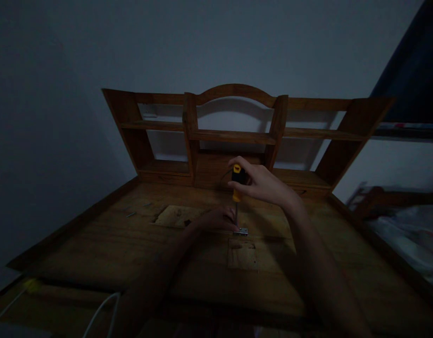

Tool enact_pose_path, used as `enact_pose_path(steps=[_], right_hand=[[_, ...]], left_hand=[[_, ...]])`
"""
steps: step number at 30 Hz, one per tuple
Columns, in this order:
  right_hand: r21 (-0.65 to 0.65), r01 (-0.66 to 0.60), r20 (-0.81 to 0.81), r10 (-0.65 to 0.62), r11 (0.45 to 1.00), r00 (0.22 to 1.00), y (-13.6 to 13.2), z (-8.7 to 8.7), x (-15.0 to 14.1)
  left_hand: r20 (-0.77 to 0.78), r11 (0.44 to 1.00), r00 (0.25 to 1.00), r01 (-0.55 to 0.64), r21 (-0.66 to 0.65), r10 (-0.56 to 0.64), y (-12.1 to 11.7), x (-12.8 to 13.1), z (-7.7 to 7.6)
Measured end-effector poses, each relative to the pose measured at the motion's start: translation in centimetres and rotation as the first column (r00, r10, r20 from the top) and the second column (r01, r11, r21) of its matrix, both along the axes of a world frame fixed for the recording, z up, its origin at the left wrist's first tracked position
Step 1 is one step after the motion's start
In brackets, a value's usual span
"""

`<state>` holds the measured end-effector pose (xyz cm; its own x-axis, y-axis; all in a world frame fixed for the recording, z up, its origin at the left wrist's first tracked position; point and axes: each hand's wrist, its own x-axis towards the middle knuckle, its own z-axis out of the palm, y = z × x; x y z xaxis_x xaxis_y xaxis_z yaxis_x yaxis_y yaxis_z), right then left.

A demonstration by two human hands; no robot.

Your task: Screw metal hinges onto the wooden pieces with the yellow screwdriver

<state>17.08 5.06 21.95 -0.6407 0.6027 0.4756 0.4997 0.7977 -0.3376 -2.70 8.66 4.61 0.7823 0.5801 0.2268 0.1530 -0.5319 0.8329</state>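
My right hand (257, 180) is wrapped round the yellow and black handle of a screwdriver (236, 193). The tool stands upright, its shaft pointing down at a small metal hinge (242, 231) on the wooden desk top (202, 263). Beside the shaft's lower end, my left hand (220, 219) has its fingers closed together at the hinge's left end. Whether those fingers pinch the shaft, a screw or the hinge itself is hidden in the dim light. Just in front of the hinge lies a pale rectangular patch of wood (242, 254).
A wooden shelf unit (234, 136) rises along the desk's back edge against the wall. Small metal pieces (131, 214) lie at the left. Another pale wooden patch (174, 216) is left of my hands. A white cable (105, 305) loops at the front left.
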Motion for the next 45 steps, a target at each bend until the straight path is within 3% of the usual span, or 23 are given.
enact_pose_path(steps=[6,13,20,29,33,41,45], right_hand=[[0.066,-0.012,0.011,0.012,0.998,1.000,-0.4,0.6,0.6],[0.216,0.187,0.054,-0.203,0.958,0.978,-0.7,0.4,-0.1],[0.136,0.065,0.045,-0.072,0.989,0.996,-1.2,0.8,0.6],[0.130,0.124,0.051,-0.132,0.984,0.990,-1.3,0.7,0.3],[0.089,0.102,0.068,-0.108,0.991,0.992,-1.2,0.9,0.8],[0.155,0.095,0.021,-0.100,0.983,0.995,-1.1,0.5,-0.3],[0.127,0.095,0.046,-0.102,0.987,0.994,-1.3,0.6,-0.1]], left_hand=[[0.001,0.999,1.000,0.006,-0.034,-0.006,-0.5,0.1,0.8],[-0.002,0.999,1.000,0.021,-0.044,-0.021,-0.6,0.2,1.1],[0.006,0.998,1.000,0.017,-0.056,-0.017,-0.5,0.0,0.9],[0.028,0.994,1.000,-0.007,-0.106,0.010,-0.2,-0.5,1.2],[0.071,0.993,0.997,0.026,-0.114,-0.018,-0.1,-0.4,1.2],[0.060,0.993,0.998,0.004,-0.116,0.003,-0.2,-0.4,1.1],[0.082,0.989,0.997,0.004,-0.148,0.008,-0.5,-0.3,1.5]])
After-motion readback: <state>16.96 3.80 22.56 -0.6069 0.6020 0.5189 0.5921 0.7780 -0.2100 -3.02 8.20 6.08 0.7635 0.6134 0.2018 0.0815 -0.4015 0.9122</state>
